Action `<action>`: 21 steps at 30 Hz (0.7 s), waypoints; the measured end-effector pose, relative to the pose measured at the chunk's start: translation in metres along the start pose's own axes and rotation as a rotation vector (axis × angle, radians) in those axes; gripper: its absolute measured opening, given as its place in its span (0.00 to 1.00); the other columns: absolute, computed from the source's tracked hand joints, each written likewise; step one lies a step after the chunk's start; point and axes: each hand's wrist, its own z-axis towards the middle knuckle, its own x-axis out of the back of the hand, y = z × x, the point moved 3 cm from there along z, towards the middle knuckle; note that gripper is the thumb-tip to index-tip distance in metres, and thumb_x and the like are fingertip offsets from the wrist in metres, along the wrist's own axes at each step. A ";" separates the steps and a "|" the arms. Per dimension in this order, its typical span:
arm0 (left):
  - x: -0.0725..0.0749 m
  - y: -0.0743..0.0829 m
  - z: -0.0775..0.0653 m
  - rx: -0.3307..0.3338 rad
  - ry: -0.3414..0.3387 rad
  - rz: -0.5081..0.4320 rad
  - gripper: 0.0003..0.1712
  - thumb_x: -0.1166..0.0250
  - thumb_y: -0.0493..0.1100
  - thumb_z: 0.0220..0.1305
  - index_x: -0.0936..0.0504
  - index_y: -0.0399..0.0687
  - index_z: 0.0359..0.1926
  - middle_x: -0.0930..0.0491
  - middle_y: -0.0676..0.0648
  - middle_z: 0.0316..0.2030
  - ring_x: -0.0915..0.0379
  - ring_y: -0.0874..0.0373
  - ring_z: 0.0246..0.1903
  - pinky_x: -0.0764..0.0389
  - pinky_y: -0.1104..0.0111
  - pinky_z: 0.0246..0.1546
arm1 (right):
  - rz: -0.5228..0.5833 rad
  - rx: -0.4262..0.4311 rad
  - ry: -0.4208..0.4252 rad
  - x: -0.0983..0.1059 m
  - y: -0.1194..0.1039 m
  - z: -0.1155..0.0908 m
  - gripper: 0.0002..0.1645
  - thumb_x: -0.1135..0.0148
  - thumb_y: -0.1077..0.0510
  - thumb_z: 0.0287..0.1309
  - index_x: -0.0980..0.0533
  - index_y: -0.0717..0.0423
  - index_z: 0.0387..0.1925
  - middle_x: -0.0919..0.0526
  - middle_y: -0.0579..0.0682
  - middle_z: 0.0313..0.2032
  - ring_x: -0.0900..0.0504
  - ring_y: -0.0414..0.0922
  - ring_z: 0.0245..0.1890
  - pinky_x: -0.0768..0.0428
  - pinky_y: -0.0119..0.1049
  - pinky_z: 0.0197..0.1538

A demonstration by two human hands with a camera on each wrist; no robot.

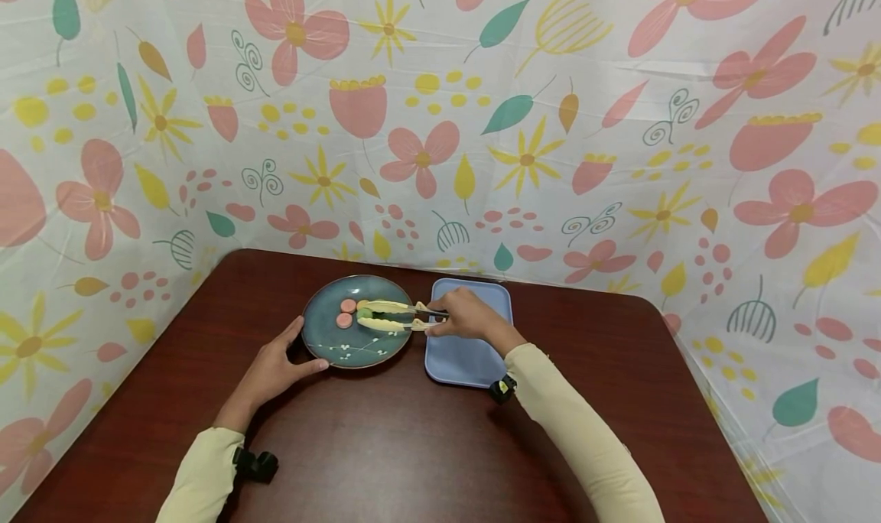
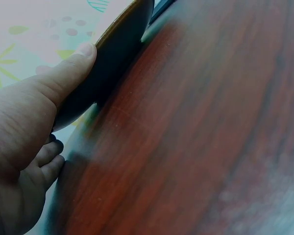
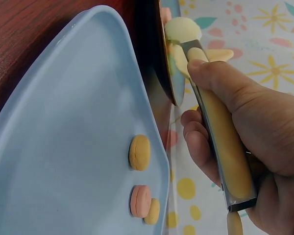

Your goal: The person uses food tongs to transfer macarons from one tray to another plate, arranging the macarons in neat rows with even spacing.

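A blue-green plate (image 1: pixel 323 338) with a white blossom pattern lies at the back left of the table. My left hand (image 1: pixel 271 366) holds its left rim, thumb at the near edge and fingers further round the side. In my right hand (image 1: pixel 468 314) is a pair of tongs (image 1: pixel 388 326) with pale yellow tips and metal arms. The tips reach over the plate, either side of a green macaron (image 1: pixel 365 313); I cannot tell whether they pinch it. Beside it sit two pink macarons (image 1: pixel 344 320) and a partly covered yellow macaron (image 1: pixel 361 304).
Right of the plate stands a light blue tray (image 1: pixel 464 362), partly under my right forearm. In the right wrist view it carries a yellow macaron (image 3: pixel 140 152), a pink macaron (image 3: pixel 140 201) and another yellow one (image 3: pixel 152 211). A flowered cloth (image 1: pixel 427 225) hangs behind the dark table (image 1: pixel 413 439).
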 end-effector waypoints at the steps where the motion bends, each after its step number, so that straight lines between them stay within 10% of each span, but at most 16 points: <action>1: 0.000 0.000 0.000 -0.001 0.001 0.001 0.69 0.24 0.68 0.53 0.51 0.37 0.80 0.50 0.36 0.79 0.51 0.36 0.77 0.39 0.40 0.71 | 0.000 -0.003 -0.002 0.000 0.000 0.000 0.29 0.25 0.47 0.59 0.16 0.60 0.56 0.11 0.55 0.47 0.17 0.39 0.30 0.20 0.34 0.36; 21: 0.000 -0.001 0.000 -0.004 0.000 0.007 0.69 0.24 0.68 0.53 0.51 0.36 0.80 0.50 0.36 0.79 0.51 0.36 0.77 0.39 0.40 0.71 | 0.104 -0.042 0.051 0.030 0.008 -0.032 0.33 0.25 0.47 0.59 0.19 0.58 0.61 0.20 0.43 0.19 0.37 0.33 0.14 0.34 0.30 0.25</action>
